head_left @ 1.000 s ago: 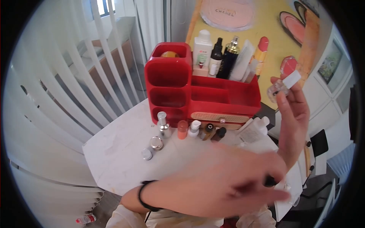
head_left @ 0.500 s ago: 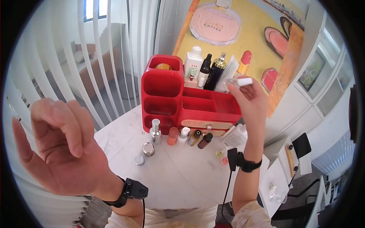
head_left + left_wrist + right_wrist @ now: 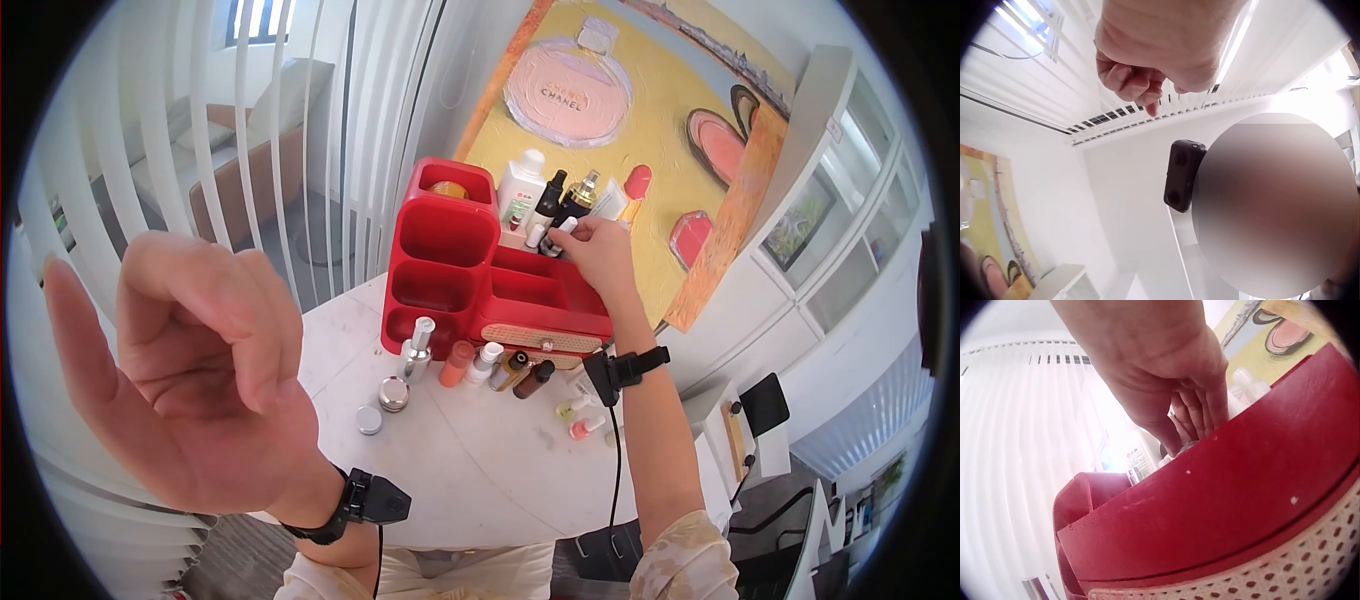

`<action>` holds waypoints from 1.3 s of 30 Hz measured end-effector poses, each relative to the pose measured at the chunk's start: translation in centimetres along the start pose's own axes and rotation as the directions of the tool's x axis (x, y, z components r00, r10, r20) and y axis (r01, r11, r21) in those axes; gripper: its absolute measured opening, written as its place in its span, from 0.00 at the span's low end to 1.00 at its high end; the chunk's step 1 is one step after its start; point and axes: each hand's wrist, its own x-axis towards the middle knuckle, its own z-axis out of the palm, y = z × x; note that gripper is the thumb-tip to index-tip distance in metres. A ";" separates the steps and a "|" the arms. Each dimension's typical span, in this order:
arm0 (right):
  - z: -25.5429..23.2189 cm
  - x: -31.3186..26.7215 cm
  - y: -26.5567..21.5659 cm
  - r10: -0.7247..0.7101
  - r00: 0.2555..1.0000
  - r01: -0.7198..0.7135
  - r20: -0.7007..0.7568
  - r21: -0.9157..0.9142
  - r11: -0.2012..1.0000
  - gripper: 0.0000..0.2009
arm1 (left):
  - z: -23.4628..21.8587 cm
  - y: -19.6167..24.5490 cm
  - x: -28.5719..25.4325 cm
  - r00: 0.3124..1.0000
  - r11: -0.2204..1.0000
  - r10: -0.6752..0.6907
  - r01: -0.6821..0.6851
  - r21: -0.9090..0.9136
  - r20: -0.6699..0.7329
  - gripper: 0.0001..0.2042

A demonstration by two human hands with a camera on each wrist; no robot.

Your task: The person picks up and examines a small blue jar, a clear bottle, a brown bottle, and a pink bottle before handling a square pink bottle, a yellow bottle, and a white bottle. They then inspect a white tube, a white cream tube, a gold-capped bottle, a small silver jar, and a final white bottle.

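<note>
My right hand (image 3: pixel 603 258) reaches over the red makeup organizer (image 3: pixel 440 240) and pinches a small clear bottle with a white cap (image 3: pixel 568 226). It is among the standing bottles at the organizer's rear; in the right wrist view the red front wall (image 3: pixel 1210 506) hides the fingertips. Beside the pinched bottle stand a small white-capped bottle (image 3: pixel 536 237), a black spray bottle (image 3: pixel 549 200) and a dark bottle with a gold pump (image 3: pixel 580 194). My left hand (image 3: pixel 210 390) is raised at the left, apart from the table, fingers loosely bent around nothing.
Along the organizer's front stand a silver pump bottle (image 3: pixel 417 350), an orange bottle (image 3: pixel 457 362) and several small bottles. Two round jars (image 3: pixel 394 394) sit nearer on the white table (image 3: pixel 450 480). Small yellow and pink bottles (image 3: pixel 586 428) stand at right. A painting (image 3: pixel 640 140) leans behind.
My right hand has carried the small bottle leftward and down, from right of the organizer to its rear row. My left hand has swept from over the table to a raised position at the left.
</note>
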 end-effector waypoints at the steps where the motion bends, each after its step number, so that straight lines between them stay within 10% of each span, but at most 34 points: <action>1: 0.2 0.0 0.1 0.000 1.000 0.000 -0.001 -0.016 1.000 0.17 | -0.1 0.0 0.1 1.000 1.000 0.002 -0.002 -0.004 -0.002 0.22; 20: -0.5 -1.4 0.0 -0.088 0.996 0.088 0.010 -0.178 0.980 0.18 | -1.2 -0.5 0.3 0.996 0.989 0.017 -0.004 -0.149 0.087 0.21; 27: -7.0 -10.6 -2.3 -0.114 0.991 0.111 -0.075 -0.037 0.993 0.10 | -3.1 -2.7 2.9 0.874 0.903 0.371 -0.261 -0.343 0.313 0.14; 34: -9.0 -21.1 -0.6 0.171 0.970 -0.146 0.173 -0.149 0.978 0.10 | -3.3 -2.9 2.7 0.892 0.888 0.359 -0.236 -0.395 0.274 0.15; 39: -6.9 -24.3 2.0 0.199 0.935 -0.158 0.295 -0.157 0.975 0.11 | -1.9 -1.0 0.1 0.999 0.956 -0.025 0.031 -0.293 0.024 0.17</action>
